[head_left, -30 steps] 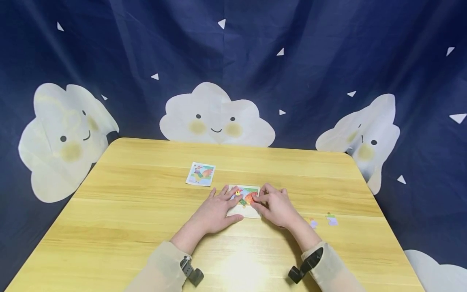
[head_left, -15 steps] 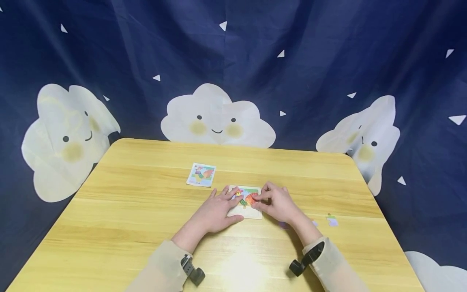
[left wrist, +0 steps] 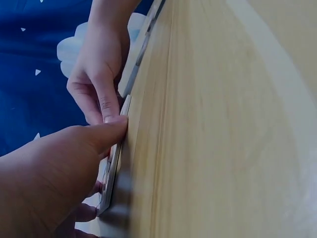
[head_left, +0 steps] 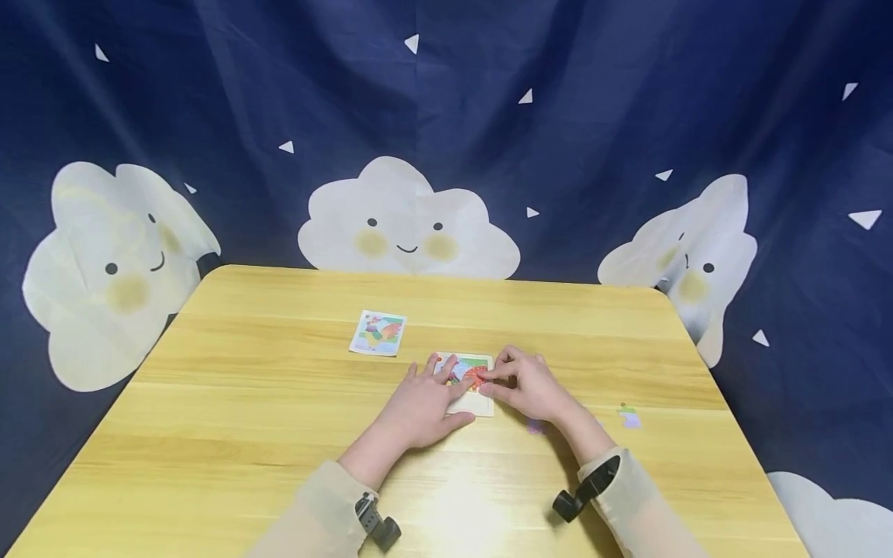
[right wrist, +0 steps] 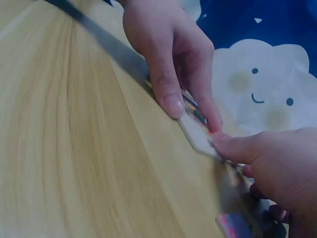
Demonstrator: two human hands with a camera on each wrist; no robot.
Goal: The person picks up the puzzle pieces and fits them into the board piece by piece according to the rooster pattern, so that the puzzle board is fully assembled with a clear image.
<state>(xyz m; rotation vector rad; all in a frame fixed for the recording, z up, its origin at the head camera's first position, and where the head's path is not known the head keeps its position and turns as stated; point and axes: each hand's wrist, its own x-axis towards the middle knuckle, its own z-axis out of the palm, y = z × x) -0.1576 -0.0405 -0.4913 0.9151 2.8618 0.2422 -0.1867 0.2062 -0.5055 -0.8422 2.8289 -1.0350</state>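
Observation:
A small puzzle board (head_left: 478, 404) lies on the table between both hands, its upper part filled with bright picture pieces and its lower strip bare and pale. My left hand (head_left: 422, 404) rests over the board's left side with fingers spread; its thumb lies at the near edge and the index fingertip reaches an orange-red puzzle piece (head_left: 475, 373). At the right edge, my right hand (head_left: 533, 389) pinches that piece with thumb and index finger, low over the board. In the right wrist view, both hands' fingertips meet close above the board (right wrist: 194, 132). The right fingers partly cover the piece.
A printed picture card (head_left: 377, 333) lies beyond the board to the left. A loose purple puzzle piece (head_left: 535, 426) is below the right hand, and a green-and-lilac piece (head_left: 629, 416) sits farther right. A blue cloud-patterned curtain (head_left: 474, 139) hangs behind the wooden table (head_left: 244, 372).
My left hand has slid slightly right over the board, its index finger now at the orange-red piece. The right hand stays at the board's right edge. The view has shifted a little.

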